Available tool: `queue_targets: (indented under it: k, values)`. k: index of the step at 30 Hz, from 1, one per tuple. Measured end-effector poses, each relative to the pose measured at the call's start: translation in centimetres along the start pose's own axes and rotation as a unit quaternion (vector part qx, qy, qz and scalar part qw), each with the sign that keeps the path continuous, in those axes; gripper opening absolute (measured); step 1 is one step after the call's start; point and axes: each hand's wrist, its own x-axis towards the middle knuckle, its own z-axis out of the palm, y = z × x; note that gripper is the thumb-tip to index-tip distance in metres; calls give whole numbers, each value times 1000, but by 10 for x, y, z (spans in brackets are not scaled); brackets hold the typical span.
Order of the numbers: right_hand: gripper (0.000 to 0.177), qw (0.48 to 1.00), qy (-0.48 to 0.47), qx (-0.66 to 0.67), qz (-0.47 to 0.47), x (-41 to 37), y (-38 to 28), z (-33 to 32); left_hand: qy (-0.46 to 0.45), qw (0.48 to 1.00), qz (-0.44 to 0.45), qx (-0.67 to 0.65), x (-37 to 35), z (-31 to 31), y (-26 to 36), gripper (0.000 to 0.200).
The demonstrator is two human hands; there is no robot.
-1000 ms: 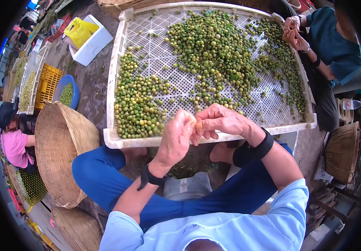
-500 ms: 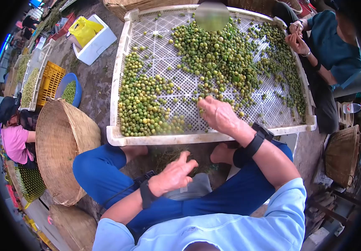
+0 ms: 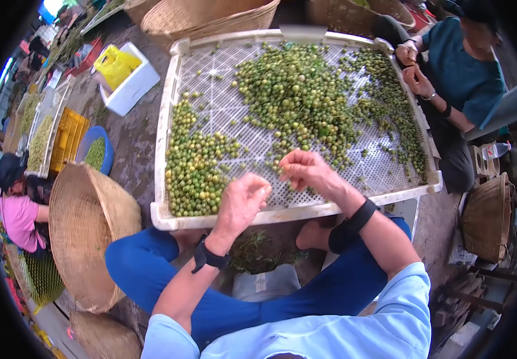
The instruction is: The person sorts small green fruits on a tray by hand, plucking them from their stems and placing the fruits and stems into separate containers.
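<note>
A white, perforated plastic tray (image 3: 294, 213) lies before me with small round green and yellowish fruits. The largest heap of fruits (image 3: 297, 90) is at the back middle. Another group of yellower fruits (image 3: 194, 182) covers the left side, and smaller green ones (image 3: 399, 113) lie along the right. Over the near edge, my left hand (image 3: 242, 204) has thumb and fingers pinched together. My right hand (image 3: 309, 170) is pinched too, a short way to its right, above the tray's near middle. Whatever the fingertips hold is too small to make out.
A co-worker's hands (image 3: 414, 69) meet at the tray's far right corner. Woven baskets stand at left (image 3: 85, 233), at right (image 3: 487, 218) and behind the tray (image 3: 210, 24). At the left are a blue basin (image 3: 109, 140), a yellow crate (image 3: 70, 137) and a white foam box (image 3: 130, 87).
My left hand has risen from above my lap to the tray's near edge, its spread fingers now pinched. My right hand has stayed near the same spot. The view has tilted up slightly.
</note>
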Motion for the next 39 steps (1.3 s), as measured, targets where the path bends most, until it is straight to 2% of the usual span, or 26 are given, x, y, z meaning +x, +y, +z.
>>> queue_targets:
  k: [2,5,6,8,13,14,15,16,17,18,19,20,22,23,24,25,26,27,28,29,30,33,34,36,39]
  values:
    - [17,1000,4,30,6,-6,-4,5,-1,1000,22,-11,8,5,0,15]
    - [12,998,-34,30,-32,-7,2,7,45,975,187,114,21,17,-14,11]
    - [11,998,-36,37,-39,-7,4,8,35,971,179,156,20,17,-9,9]
    - [9,996,-51,66,-42,-9,4,7,47,975,175,131,20,23,-7,14]
    - [7,992,-56,72,-93,-10,5,11,33,939,253,230,21,22,3,16]
    - [7,992,-42,42,-110,-13,2,12,27,951,211,224,19,22,3,13]
    - [10,979,10,-109,-172,-14,0,9,23,961,168,218,15,23,3,10]
    - [14,938,63,-253,-228,-17,-1,8,26,961,169,218,10,22,-1,10]
    - [14,938,62,-254,-229,-20,-2,9,-18,979,112,166,4,22,-3,11]
    - [18,888,113,-387,-222,-23,-2,9,-62,990,55,113,-1,24,-5,11]
    - [22,817,161,-512,-212,-25,-2,10,-106,991,14,84,-12,29,2,12]
    - [22,815,160,-514,-215,-21,3,6,-150,987,-27,55,-24,34,9,13]
    - [30,703,262,-618,-234,-8,20,-13,-222,943,78,237,-40,37,5,9]
    - [27,681,264,-648,-217,-9,22,-21,-233,909,164,305,-44,38,-5,10]
    - [27,678,267,-650,-217,-8,23,-28,-240,864,249,367,-46,40,-13,12]
    - [27,704,245,-650,-150,-9,23,-31,-231,889,189,348,-56,44,-10,7]
    - [26,727,220,-645,-81,-11,26,-32,-233,890,187,345,-61,45,-7,7]
    - [24,746,200,-632,-68,-10,26,-33,-227,899,194,321,-61,47,-3,13]
    - [24,744,199,-635,-66,-8,30,-33,-219,907,201,299,-60,49,0,22]
    - [22,745,204,-625,-115,-5,38,-32,-188,910,208,306,-53,54,-10,10]
    - [20,745,208,-612,-165,-2,44,-32,-186,910,207,306,-49,54,-12,10]
    - [19,754,168,-615,-161,-7,33,-31,-144,923,257,247,-33,57,-3,10]
    - [19,755,146,-622,-144,-9,32,-30,-158,933,199,256,-31,56,10,9]
    - [23,760,131,-618,-152,-10,35,-33,-148,955,136,219,-22,58,15,8]
    - [24,760,125,-613,-175,-9,43,-39,-134,963,112,206,-7,57,14,10]
